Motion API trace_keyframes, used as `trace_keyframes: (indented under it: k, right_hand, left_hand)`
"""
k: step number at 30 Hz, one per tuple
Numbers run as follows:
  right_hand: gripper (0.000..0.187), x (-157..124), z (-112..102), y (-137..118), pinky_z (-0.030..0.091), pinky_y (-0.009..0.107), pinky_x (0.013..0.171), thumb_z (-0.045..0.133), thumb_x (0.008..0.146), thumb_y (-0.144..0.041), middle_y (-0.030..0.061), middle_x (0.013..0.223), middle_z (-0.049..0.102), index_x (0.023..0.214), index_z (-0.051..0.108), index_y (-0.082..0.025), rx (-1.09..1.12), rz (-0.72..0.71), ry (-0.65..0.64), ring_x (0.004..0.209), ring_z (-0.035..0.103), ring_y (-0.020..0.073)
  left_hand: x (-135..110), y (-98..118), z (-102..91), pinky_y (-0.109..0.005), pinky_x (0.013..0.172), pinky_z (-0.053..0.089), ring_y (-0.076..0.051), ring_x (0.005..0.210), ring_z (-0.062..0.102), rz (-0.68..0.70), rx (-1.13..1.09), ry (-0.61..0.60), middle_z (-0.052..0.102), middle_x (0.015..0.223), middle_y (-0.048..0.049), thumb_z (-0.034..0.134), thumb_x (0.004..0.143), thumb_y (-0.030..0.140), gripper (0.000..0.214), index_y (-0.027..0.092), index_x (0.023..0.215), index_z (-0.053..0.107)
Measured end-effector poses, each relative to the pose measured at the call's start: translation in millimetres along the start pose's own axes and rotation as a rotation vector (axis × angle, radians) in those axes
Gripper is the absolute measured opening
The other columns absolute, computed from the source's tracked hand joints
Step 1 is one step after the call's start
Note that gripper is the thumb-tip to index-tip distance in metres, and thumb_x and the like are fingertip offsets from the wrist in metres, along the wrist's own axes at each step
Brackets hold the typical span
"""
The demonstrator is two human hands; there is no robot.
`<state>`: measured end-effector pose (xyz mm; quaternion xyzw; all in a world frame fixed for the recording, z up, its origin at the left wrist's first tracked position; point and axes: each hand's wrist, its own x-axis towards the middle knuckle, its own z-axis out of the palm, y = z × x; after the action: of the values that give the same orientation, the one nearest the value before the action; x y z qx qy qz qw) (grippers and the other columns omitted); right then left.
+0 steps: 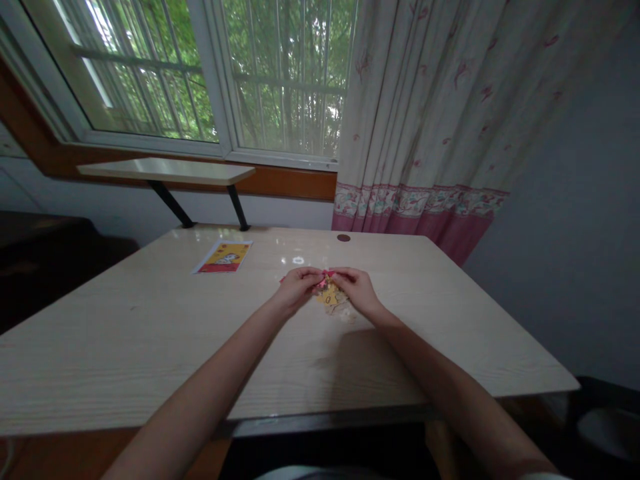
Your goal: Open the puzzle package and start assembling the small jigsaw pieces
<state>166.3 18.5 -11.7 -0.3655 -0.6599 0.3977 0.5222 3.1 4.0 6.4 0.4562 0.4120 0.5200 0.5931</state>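
Note:
My left hand [299, 288] and my right hand [358, 288] meet over the middle of the table, thumbs and fingertips pinched close together. Between them shows a small red piece [327, 273], which looks like a jigsaw puzzle piece; the fingers partly cover it. Just below the fingertips lies a small heap of yellow puzzle pieces [327, 295] with dark marks. Plain tan pieces [341, 308] spread from the heap toward my right wrist. A bit of red also peeks out beyond my left knuckles.
A yellow and red picture card [225, 257] lies flat at the back left of the pale wooden table [175, 347]. Behind it stands a raised shelf [170, 169] on black legs. A round dark cable-hole cover [343, 238] sits near the back edge. A curtain [415, 133] hangs behind.

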Motion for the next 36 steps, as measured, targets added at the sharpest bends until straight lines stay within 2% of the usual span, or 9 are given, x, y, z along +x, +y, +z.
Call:
trace_keyframes:
  k: [3, 9, 14, 17, 21, 27, 32, 36]
  right_hand:
    - [0.037, 1, 1, 4, 0.052, 0.03, 0.07, 0.066, 0.071, -0.046, 0.0066, 0.086, 0.072, 0.094, 0.071, -0.017, 0.046, 0.039, -0.054, 0.073, 0.065, 0.016]
    - [0.027, 1, -2, 4, 0.05, 0.026, 0.061, 0.065, 0.071, -0.039, 0.0046, 0.074, 0.069, 0.085, 0.07, -0.016, -0.036, 0.033, -0.006, 0.063, 0.061, 0.0138]
    - [0.024, 5, -2, 4, 0.049, 0.024, 0.06, 0.065, 0.069, -0.037, 0.0048, 0.076, 0.069, 0.08, 0.068, -0.016, 0.017, 0.054, 0.073, 0.064, 0.061, 0.013]
    - [0.026, 4, 0, 2, 0.05, 0.024, 0.062, 0.068, 0.066, -0.037, 0.0043, 0.076, 0.07, 0.082, 0.068, -0.016, 0.128, 0.095, -0.01, 0.065, 0.062, 0.0127]
    - [0.034, 1, 1, -1, 0.05, 0.024, 0.06, 0.071, 0.064, -0.038, 0.002, 0.069, 0.069, 0.089, 0.067, -0.016, 0.167, 0.123, -0.106, 0.061, 0.063, 0.0124]
    - [0.033, 2, 1, 0, 0.049, 0.025, 0.063, 0.074, 0.062, -0.037, 0.0025, 0.07, 0.068, 0.086, 0.066, -0.016, 0.164, 0.136, -0.07, 0.063, 0.063, 0.0123]
    - [0.028, 2, -1, 3, 0.047, 0.024, 0.06, 0.07, 0.066, -0.039, 0.0029, 0.07, 0.068, 0.082, 0.068, -0.016, 0.078, 0.1, -0.072, 0.062, 0.061, 0.0127]
    - [0.023, 2, -11, 3, 0.046, 0.026, 0.062, 0.059, 0.078, -0.036, 0.0042, 0.075, 0.069, 0.085, 0.07, -0.017, -0.218, 0.016, -0.037, 0.065, 0.06, 0.0145]
  left_hand:
    - [0, -1, 1.3, -0.021, 0.054, 0.047, -0.011, 0.056, 0.059, 0.038, 0.043, -0.001, 0.067, 0.064, -0.0049, 0.081, 0.056, 0.024, 0.024, 0.011, 0.071, 0.068]
    - [0, -2, 2.7, -0.028, 0.062, 0.05, -0.016, 0.064, 0.063, 0.051, 0.065, -0.036, 0.069, 0.069, -0.0076, 0.083, 0.052, 0.027, 0.031, 0.011, 0.075, 0.069]
    - [3, -4, 0.1, -0.028, 0.062, 0.05, -0.017, 0.063, 0.064, 0.081, 0.083, 0.061, 0.069, 0.065, -0.007, 0.082, 0.051, 0.028, 0.032, 0.011, 0.073, 0.067]
    - [4, -3, -2.0, -0.027, 0.06, 0.049, -0.017, 0.063, 0.064, 0.103, 0.11, 0.103, 0.069, 0.066, -0.0072, 0.081, 0.052, 0.027, 0.029, 0.012, 0.073, 0.066]
    - [2, 2, -2.3, -0.027, 0.062, 0.049, -0.015, 0.063, 0.063, 0.099, 0.08, 0.063, 0.069, 0.068, -0.0071, 0.081, 0.053, 0.025, 0.028, 0.012, 0.074, 0.066]
    - [-2, 4, 2.3, -0.027, 0.063, 0.049, -0.015, 0.066, 0.063, 0.097, 0.028, -0.024, 0.069, 0.072, -0.0067, 0.082, 0.051, 0.028, 0.034, 0.012, 0.077, 0.068]
    - [-1, 6, 4.7, -0.026, 0.06, 0.049, -0.014, 0.063, 0.061, 0.142, 0.08, 0.004, 0.068, 0.07, -0.0057, 0.08, 0.05, 0.02, 0.03, 0.012, 0.075, 0.068]
    - [6, 11, -16.1, -0.024, 0.051, 0.045, -0.014, 0.06, 0.059, 0.17, 0.14, 0.159, 0.068, 0.074, -0.0061, 0.076, 0.053, 0.02, 0.03, 0.014, 0.081, 0.067]
